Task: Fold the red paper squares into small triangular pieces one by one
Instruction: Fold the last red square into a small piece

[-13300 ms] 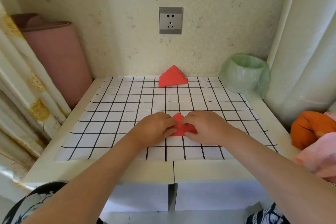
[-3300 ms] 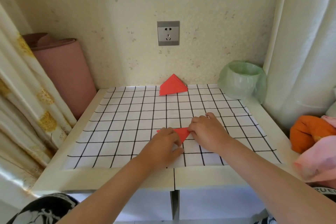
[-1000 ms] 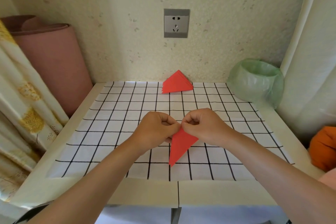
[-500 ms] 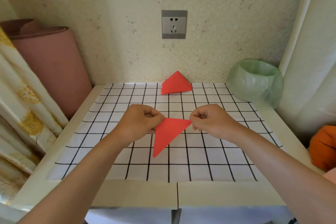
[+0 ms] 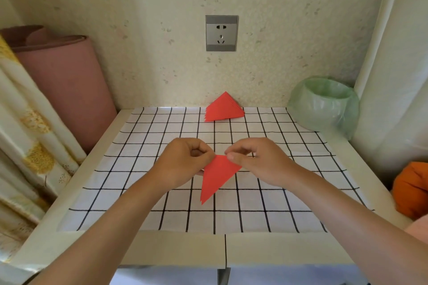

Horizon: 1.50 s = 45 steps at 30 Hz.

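The left hand [image 5: 183, 162] and right hand [image 5: 261, 162], each pinching the upper edge of the red paper triangle [image 5: 216, 177], had drawn together, its tip hanging below the pinch, suggesting another fold.

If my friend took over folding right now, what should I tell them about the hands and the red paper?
Left hand pinches the held triangle at its left edge.
Right hand pinches its top corner.
The triangle seems lifted off the grid mat, long point toward you.
Done: this sheet is folded into a triangle; a triangular red stack sits by the back wall.
Left: fold it smaller, then probably add it there.
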{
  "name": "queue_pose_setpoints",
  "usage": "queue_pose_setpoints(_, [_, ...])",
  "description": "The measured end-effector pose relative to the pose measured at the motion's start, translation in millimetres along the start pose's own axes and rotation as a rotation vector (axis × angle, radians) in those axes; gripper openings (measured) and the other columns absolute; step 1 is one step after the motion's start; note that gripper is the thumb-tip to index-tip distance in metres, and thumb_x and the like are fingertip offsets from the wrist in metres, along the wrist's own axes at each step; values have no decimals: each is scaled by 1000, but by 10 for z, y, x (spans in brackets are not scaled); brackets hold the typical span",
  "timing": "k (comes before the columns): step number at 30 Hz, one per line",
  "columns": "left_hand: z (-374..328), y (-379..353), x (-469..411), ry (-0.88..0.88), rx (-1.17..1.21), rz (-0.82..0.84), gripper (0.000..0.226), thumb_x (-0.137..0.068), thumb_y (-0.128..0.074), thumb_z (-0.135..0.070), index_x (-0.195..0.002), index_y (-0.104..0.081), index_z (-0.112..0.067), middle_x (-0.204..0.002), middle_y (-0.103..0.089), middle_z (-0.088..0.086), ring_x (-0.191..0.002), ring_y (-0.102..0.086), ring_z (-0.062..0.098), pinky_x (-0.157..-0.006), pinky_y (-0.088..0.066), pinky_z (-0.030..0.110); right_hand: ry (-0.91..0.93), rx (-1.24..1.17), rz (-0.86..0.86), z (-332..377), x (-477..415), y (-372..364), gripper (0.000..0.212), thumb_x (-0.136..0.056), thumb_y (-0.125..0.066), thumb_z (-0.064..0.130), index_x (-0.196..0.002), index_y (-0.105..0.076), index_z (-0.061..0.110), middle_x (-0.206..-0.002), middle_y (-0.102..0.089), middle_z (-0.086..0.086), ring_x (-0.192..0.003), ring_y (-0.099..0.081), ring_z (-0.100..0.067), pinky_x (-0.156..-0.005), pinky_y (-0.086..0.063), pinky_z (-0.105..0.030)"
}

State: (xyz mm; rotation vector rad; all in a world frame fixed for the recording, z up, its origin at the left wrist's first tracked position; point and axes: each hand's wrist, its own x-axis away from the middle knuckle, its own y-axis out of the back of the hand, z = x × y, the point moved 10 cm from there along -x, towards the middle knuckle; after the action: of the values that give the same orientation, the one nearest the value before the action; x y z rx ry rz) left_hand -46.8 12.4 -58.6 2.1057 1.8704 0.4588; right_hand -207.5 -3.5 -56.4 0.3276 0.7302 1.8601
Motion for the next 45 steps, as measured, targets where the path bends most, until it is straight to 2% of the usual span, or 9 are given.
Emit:
queue_pose_setpoints(7, [-192,-104,39,-150,-298,17,13,-87,-67,-22,-77,-73,-27,-69,-71,-13,-64,-67,3,-63,-56,22,93,99,-19,153,4,-115,14,-92,-66,30,-80,-73,27,-73,-69,12,-71,-62,-6,-72,-53,-32])
queue_pose_setpoints(13, [-120,70,-62,-26,-124,67,13,-89,-65,-11,-80,-74,-9,-72,-75,4,-71,-74,17,-71,-62,32,50,27,-62,65,-62,32,16,-94,-65,23,-84,-77,24,-77,-72,17,-72,-64,1,-71,-50,-19])
queue_pose_setpoints(17, [-10,292,-107,28,17,-13,12,-92,-63,-11,-88,-72,-4,-81,-76,8,-79,-75,21,-76,-61,37,-4,-36,-137,-70,-81,261,20,-94,-65,21,-78,-76,24,-72,-71,7,-67,-59,-3,-69,-47,-25])
queue_pose_setpoints(23, [4,32,-158,-9,52,12,25,-90,-66,-39,-114,-68,-32,-102,-73,-13,-95,-68,0,-85,-54,24,-55,-182,-295,-166,-100,394,16,-93,-66,19,-83,-79,19,-83,-75,-5,-71,-63,-12,-73,-48,-29])
queue_pose_setpoints(27, [-24,-48,-208,17,58,-31,13,-95,-61,-19,-102,-72,-17,-93,-75,3,-78,-73,13,-73,-56,28,-75,-230,-341,-154,-133,380,18,-93,-67,19,-79,-75,28,-70,-70,17,-63,-59,7,-67,-44,-15])
queue_pose_setpoints(30, [-87,22,-253,9,38,-66,14,-94,-59,-13,-93,-73,-15,-87,-75,9,-73,-73,18,-73,-57,32,-74,-187,-283,-129,-220,309,12,-90,-70,23,-86,-74,34,-87,-74,14,-83,-67,-4,-79,-50,-21])
queue_pose_setpoints(33, [-130,-21,-261,-18,-85,12,18,-92,-59,-16,-85,-75,-22,-77,-75,7,-73,-73,19,-75,-57,35,-76,-204,-259,-88,-278,263,10,-89,-72,27,-84,-75,34,-88,-74,13,-88,-68,-13,-82,-52,-29])
queue_pose_setpoints(41, [-291,-82,-173,-175,-255,-43,22,-93,-59,-26,-74,-70,-28,-67,-68,-14,-59,-58,-3,-56,-44,11,-68,-211,-190,-11,-252,133,10,-86,-74,17,-80,-79,24,-71,-72,19,-65,-61,9,-68,-48,-19])
queue_pose_setpoints(45, [-277,-27,-138,-130,-177,-26,25,-91,-58,-17,-70,-70,-24,-60,-67,-14,-57,-61,-2,-56,-45,11,-92,-281,-209,-25,-226,209,9,-86,-74,16,-83,-80,21,-81,-76,10,-80,-70,-7,-73,-55,-31])
